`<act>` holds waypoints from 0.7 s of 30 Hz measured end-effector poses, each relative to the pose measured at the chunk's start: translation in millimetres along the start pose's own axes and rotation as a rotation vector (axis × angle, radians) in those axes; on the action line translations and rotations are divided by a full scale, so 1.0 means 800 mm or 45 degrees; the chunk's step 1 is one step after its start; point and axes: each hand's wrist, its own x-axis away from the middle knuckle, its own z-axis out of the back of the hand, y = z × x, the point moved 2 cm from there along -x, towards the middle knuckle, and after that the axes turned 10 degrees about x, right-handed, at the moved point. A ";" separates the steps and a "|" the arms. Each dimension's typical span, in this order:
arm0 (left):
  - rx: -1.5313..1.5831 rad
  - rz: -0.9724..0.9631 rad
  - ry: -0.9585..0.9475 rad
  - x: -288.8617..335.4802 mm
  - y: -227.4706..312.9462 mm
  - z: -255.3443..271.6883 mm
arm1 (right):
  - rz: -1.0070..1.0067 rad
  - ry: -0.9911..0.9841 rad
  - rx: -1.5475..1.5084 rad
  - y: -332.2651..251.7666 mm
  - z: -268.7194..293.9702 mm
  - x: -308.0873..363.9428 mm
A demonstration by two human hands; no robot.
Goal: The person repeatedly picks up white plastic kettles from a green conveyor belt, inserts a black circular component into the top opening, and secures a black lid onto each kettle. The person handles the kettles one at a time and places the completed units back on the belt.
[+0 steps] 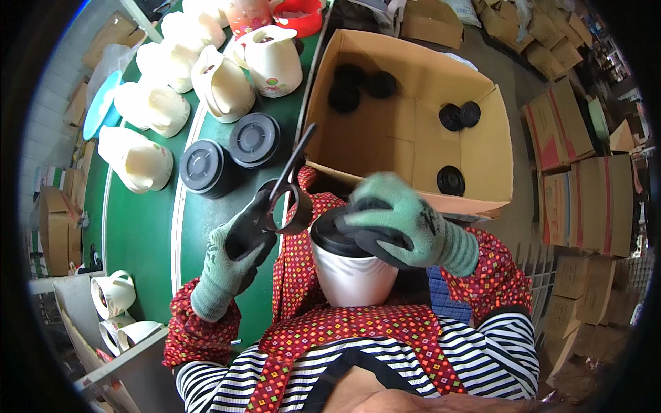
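A white jug body (354,281) stands in front of my lap with a round black base (330,235) on its upturned end. My right hand (406,224), in a green glove with dark palm and fingers, grips the black base from above; its back is smeared by motion. In my gloved left hand (236,253) is a black ring tool (301,212) with a long straight bar, held to the left of the jug body and apart from it. Beyond that hand, two stacks of black round bases, the nearer (201,166) and the farther (254,139), sit on the green bench.
Several cream jugs (222,86) crowd the far end of the green bench (148,237). A red bowl (299,19) lies behind them. The open cardboard box (413,148) ahead holds several black round parts. Stacked cartons (585,199) stand at right, more jugs (113,294) at lower left.
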 end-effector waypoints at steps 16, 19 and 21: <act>-0.256 -0.548 -0.842 -0.143 0.150 -0.123 | -0.432 -0.099 -0.827 0.165 -0.064 -0.026; -0.099 -0.390 -1.022 -0.150 0.140 -0.135 | -0.371 0.133 -0.373 0.156 -0.075 0.023; -0.321 -0.481 -0.973 -0.142 0.120 -0.119 | -0.374 0.026 -0.283 0.139 -0.058 0.025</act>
